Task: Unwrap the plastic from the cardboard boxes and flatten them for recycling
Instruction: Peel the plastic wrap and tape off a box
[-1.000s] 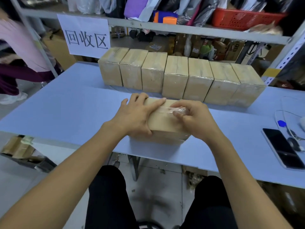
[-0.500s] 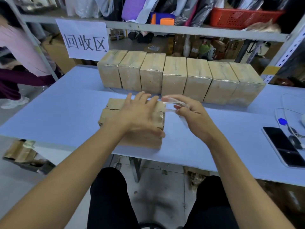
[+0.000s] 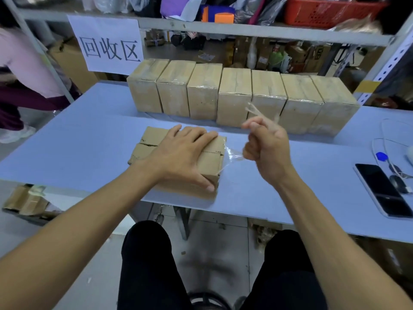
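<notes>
The cardboard box [image 3: 178, 157] lies flat near the front edge of the pale blue worktop [image 3: 89, 135], its top seam running left to right. The left hand [image 3: 181, 153] rests palm-down on the box top, the forearm reaching in from the lower left; its fingers [image 3: 196, 136] are straight and spread toward the far edge, and the thumb stretches down over the box's near right corner. Nothing is gripped by this hand; it simply presses on the cardboard.

The right hand [image 3: 266, 148] is raised just to the right of the box, clear of the worktop, wrist bent and the forearm coming up from the lower right. Its fingers are curled in, pinching a strip of clear plastic wrap [image 3: 232, 156] that stretches from the box's right end up to the hand. A thin twisted tail of the same plastic stands up above the knuckles.

Behind the box, well apart from it, a row of seven wrapped boxes [image 3: 241, 97] stands side by side, touching one another, across the back of the worktop. A paper sign [image 3: 107, 43] hangs on the shelf frame behind them at the left. At the right end of the worktop lie a dark smartphone [image 3: 382, 189] and a white cable [image 3: 388, 144].
</notes>
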